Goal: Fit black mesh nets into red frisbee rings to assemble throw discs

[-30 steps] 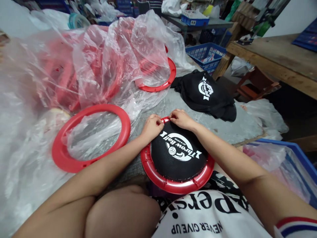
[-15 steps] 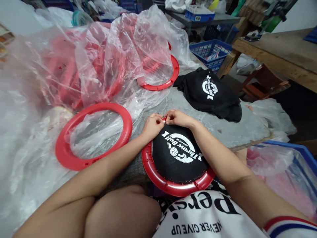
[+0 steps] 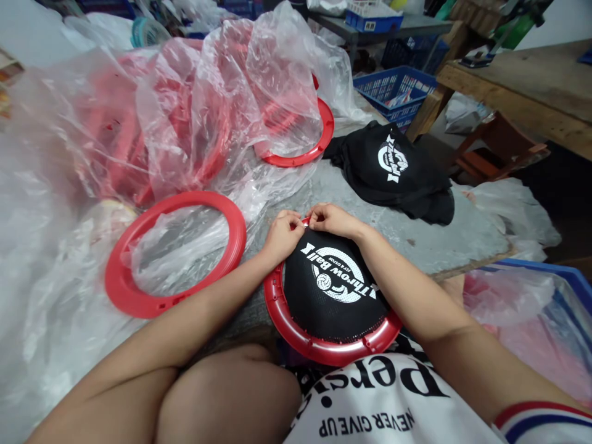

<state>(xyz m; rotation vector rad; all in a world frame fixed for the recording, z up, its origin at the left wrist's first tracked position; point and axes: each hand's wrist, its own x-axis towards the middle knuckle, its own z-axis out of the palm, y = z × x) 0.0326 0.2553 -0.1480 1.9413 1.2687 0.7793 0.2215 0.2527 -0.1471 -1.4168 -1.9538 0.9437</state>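
A red plastic ring [image 3: 324, 351] rests against my lap at the table's near edge, with a black mesh net [image 3: 333, 290] printed "Throw Ball" stretched over it. My left hand [image 3: 282, 234] and my right hand [image 3: 332, 219] meet at the ring's far rim. Both pinch the net's edge there, fingers curled and thumbs close together. A bare red ring [image 3: 173, 253] lies flat to the left on clear plastic.
A big clear plastic bag [image 3: 185, 105] holding several red rings fills the table's left and back; another red ring [image 3: 303, 154] pokes out of it. A pile of black nets [image 3: 398, 172] lies at the right. Blue crates [image 3: 393, 92] and a wooden bench [image 3: 522, 98] stand beyond.
Both hands stay pinched at the far rim with only small finger movement. The view has shifted slightly.
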